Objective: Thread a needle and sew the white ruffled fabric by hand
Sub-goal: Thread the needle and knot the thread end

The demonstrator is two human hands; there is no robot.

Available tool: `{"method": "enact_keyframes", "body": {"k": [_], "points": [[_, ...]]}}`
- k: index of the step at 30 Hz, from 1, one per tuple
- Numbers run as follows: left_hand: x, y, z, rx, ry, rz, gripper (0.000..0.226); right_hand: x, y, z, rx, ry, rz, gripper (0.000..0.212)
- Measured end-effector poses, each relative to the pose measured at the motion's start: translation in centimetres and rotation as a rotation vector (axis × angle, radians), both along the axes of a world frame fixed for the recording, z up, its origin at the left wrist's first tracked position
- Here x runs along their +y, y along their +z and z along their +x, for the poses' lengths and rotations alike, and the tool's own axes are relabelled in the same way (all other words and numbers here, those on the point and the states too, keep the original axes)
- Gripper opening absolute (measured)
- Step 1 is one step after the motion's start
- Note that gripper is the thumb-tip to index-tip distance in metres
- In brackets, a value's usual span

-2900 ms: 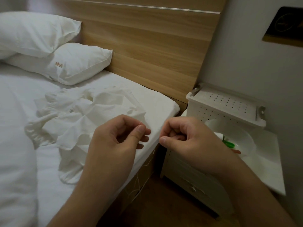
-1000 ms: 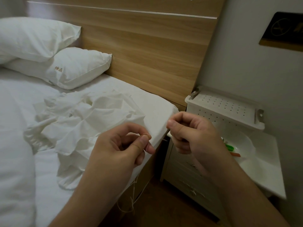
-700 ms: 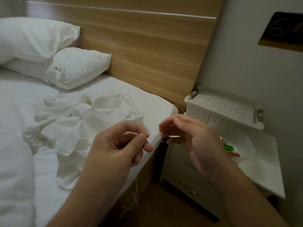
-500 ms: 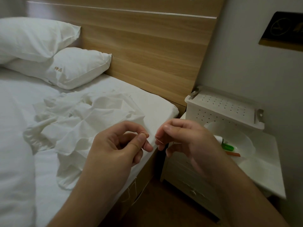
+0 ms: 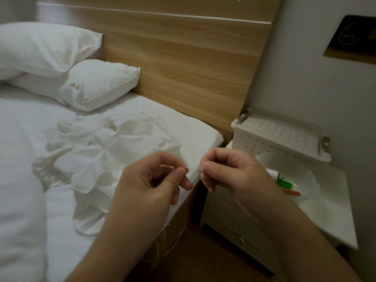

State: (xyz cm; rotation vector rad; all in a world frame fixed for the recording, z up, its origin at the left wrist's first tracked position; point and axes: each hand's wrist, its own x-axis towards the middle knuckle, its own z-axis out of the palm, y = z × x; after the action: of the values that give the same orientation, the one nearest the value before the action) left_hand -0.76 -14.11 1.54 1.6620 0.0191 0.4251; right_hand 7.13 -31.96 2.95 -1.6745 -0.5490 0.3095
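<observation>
At the edge of a white-sheeted bed (image 5: 193, 137), beside a wooden headboard (image 5: 183, 58): two bare hands raised close together over the mattress corner. Left hand (image 5: 150, 188) curled, thumb and forefinger pinched on a pale thread (image 5: 184, 179), the strand trailing down past the bed's side in loose loops near the floor. Right hand (image 5: 227, 174) curled too, thumb pressed to forefinger just beside the left fingertips; too small to tell whether a needle sits in that pinch. White ruffled fabric (image 5: 101, 159) lying crumpled on the sheet behind and left of the left hand, untouched by either hand, its lower folds near the mattress edge. Farther back, two white pillows (image 5: 85, 84) stacked against the headboard, the lower one marked with small gold characters.

To the right, a white nightstand (image 5: 329, 216) against the wall, carrying a white perforated box (image 5: 280, 137) at its back, contents hidden. In front of the box, a shallow white bowl (image 5: 284, 165), partly hidden behind the right hand, holding a green-handled item (image 5: 283, 183), a white piece beside it and an orange stick-like piece (image 5: 293, 192) at the near rim; exact nature of these unclear. On the wall above, a dark framed panel (image 5: 354, 37).
</observation>
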Motion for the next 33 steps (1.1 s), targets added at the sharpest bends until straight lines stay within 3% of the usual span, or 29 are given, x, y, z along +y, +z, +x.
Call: {"method": "enact_keyframes", "body": {"k": [15,23,29,33], "points": [[0.0,0.1,-0.1,0.019,0.000,-0.009,0.014,0.0,-0.3,0.4,0.014,-0.041,0.040,0.017],[-0.1,0.2,-0.1,0.035,0.002,-0.022,0.015,0.0,-0.3,0.2,-0.086,-0.212,-0.059,0.027],[0.0,0.0,0.0,0.026,-0.005,-0.012,0.016,0.4,0.7,-1.0,-0.122,0.001,-0.142,0.032],[0.2,-0.1,0.0,0.016,0.000,0.006,0.022,0.8,0.6,-1.3,-0.088,0.027,-0.159,0.027]]}}
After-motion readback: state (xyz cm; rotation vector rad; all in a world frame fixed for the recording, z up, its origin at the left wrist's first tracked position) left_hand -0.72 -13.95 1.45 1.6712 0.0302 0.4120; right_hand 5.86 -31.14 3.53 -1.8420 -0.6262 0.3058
